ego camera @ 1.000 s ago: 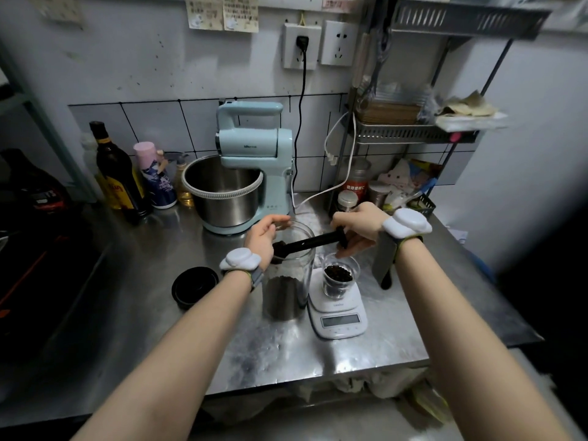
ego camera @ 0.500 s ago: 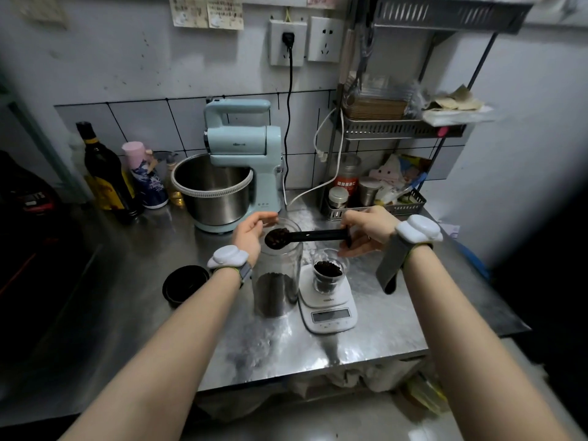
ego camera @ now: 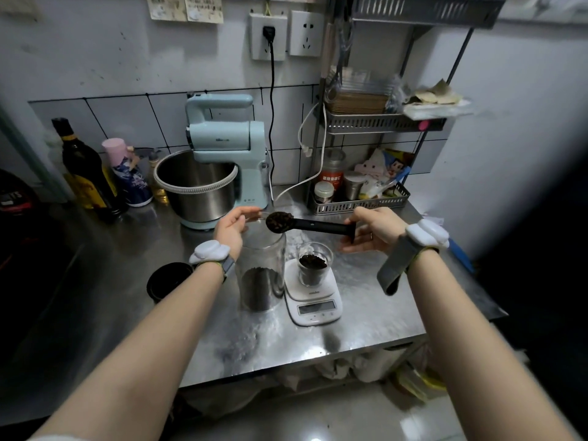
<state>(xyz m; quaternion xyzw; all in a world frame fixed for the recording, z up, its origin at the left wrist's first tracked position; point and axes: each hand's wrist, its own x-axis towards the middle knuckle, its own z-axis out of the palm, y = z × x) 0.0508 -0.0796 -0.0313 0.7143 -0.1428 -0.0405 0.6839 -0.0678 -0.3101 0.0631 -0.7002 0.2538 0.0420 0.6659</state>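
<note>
A tall clear glass jar (ego camera: 261, 275), its lower part filled with dark coffee beans, stands on the steel counter. My left hand (ego camera: 231, 230) grips its rim at the far left side. My right hand (ego camera: 372, 230) pinches the handle end of a black scoop (ego camera: 305, 223), held level above the jar's mouth with its bowl heaped with beans. To the right of the jar, a small glass cup (ego camera: 313, 265) holding beans sits on a white digital scale (ego camera: 315, 297).
A black jar lid (ego camera: 168, 280) lies left of the jar. Behind stand a pale blue stand mixer (ego camera: 222, 154) with steel bowl, a dark bottle (ego camera: 86, 173), a pink-capped can (ego camera: 127, 173) and a wire rack (ego camera: 359, 202) of tins. The counter's front edge (ego camera: 302, 358) is near.
The scoop was down inside the jar; my right hand has lifted it out full of beans and it now hovers above the mouth. My left hand stays on the rim.
</note>
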